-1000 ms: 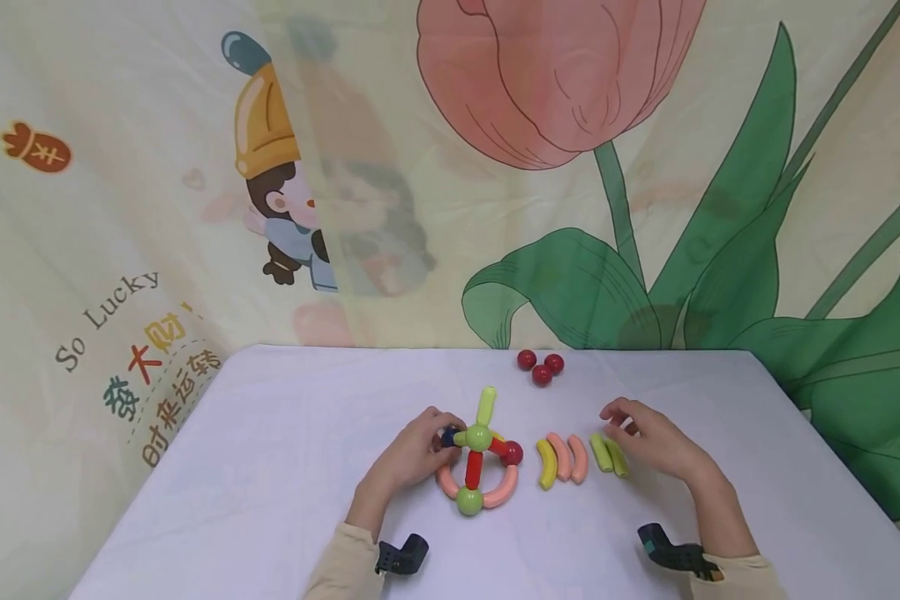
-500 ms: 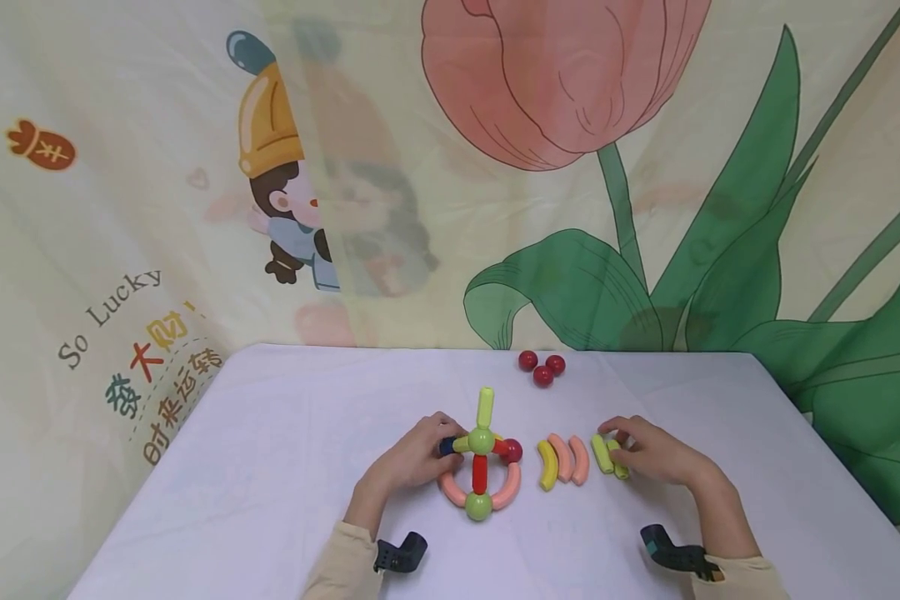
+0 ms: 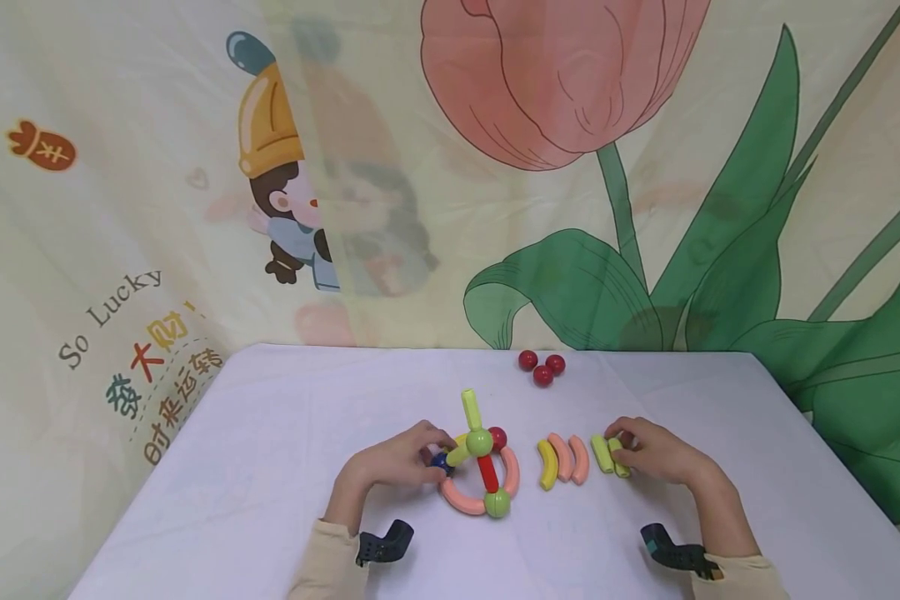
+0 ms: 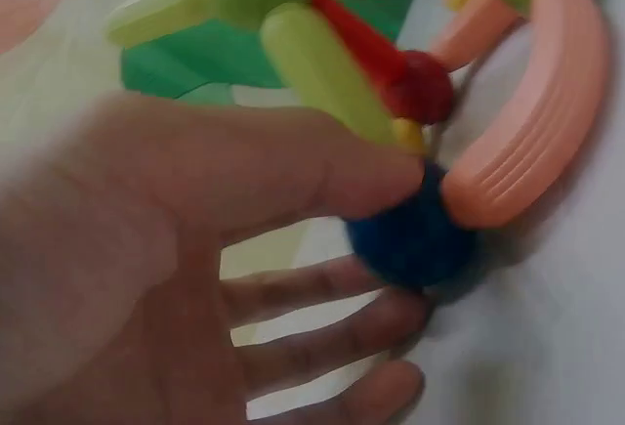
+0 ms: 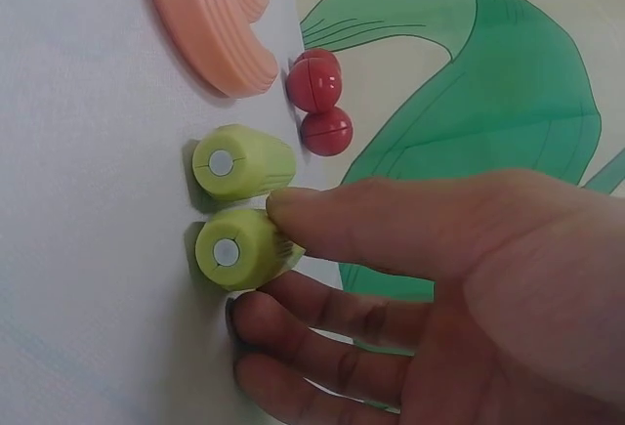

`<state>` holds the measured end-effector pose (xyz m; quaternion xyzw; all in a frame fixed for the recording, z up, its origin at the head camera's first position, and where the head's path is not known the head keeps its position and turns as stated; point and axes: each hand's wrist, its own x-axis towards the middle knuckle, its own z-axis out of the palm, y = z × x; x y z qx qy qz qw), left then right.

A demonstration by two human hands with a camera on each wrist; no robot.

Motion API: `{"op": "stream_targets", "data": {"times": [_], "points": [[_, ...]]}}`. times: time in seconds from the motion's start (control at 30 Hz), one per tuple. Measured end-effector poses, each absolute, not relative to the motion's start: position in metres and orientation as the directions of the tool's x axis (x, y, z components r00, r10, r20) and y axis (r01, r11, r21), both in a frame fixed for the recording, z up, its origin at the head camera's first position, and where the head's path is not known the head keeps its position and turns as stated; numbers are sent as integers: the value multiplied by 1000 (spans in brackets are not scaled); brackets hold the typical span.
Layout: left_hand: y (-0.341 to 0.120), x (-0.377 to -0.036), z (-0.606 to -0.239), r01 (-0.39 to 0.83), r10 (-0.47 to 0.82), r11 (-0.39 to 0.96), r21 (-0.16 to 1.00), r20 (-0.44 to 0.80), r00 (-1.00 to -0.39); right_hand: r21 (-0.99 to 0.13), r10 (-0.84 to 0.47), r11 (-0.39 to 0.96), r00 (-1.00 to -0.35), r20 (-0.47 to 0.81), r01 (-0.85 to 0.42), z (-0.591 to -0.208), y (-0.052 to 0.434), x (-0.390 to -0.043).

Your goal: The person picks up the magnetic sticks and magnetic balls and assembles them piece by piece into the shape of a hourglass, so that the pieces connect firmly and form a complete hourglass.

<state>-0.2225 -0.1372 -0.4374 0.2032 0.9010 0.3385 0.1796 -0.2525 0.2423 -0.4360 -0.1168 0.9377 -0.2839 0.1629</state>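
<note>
A magnetic ball-and-rod structure stands left of centre on the table. Its ring has curved pink rods [image 4: 542, 103], a red ball [image 3: 497, 438], a green ball [image 3: 497, 502] and a dark blue ball [image 4: 415, 234]. Red and light green rods meet at a raised green ball [image 3: 479, 442], from which one light green rod [image 3: 471, 409] sticks up freely. My left hand [image 3: 401, 456] pinches the blue ball between thumb and fingers. My right hand [image 3: 658, 450] pinches the right one of two light green rods [image 5: 234, 249] lying side by side; the left rod [image 5: 239, 163] lies apart from my fingers.
Two curved pink rods [image 3: 579, 460] and a curved yellow rod [image 3: 547, 465] lie between the structure and the green rods. Three red balls [image 3: 543, 376] sit near the back edge of the white-covered table [image 3: 330, 392]. A printed curtain [image 3: 390, 167] hangs behind.
My right hand has come down onto the right green rod and now pinches it. My left hand has shifted left and nearer, turning the structure so its front green ball moved right.
</note>
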Motion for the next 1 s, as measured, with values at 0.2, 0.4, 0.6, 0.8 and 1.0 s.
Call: {"op": "stream_targets", "data": {"times": [0.2, 0.4, 0.6, 0.8, 1.0], "points": [[-137, -229, -447, 202, 375, 658, 725, -83, -924, -567, -294, 816, -924, -245, -110, -437, 242, -254], [-118, -235, -464, 209, 266, 681, 702, 29, -964, -584, -270, 808, -929, -253, -76, -436, 242, -254], [-113, -235, -466, 171, 203, 696, 698, 37, -978, -612, -260, 788, -940, -221, -74, -436, 241, -255], [-112, -235, -465, 174, 221, 704, 689, 20, -975, -646, -262, 757, -950, -168, -95, -437, 241, -258], [-112, -235, -465, 156, 222, 705, 691, -6, -975, -679, -241, 726, -964, -110, -104, -439, 238, -259]]}}
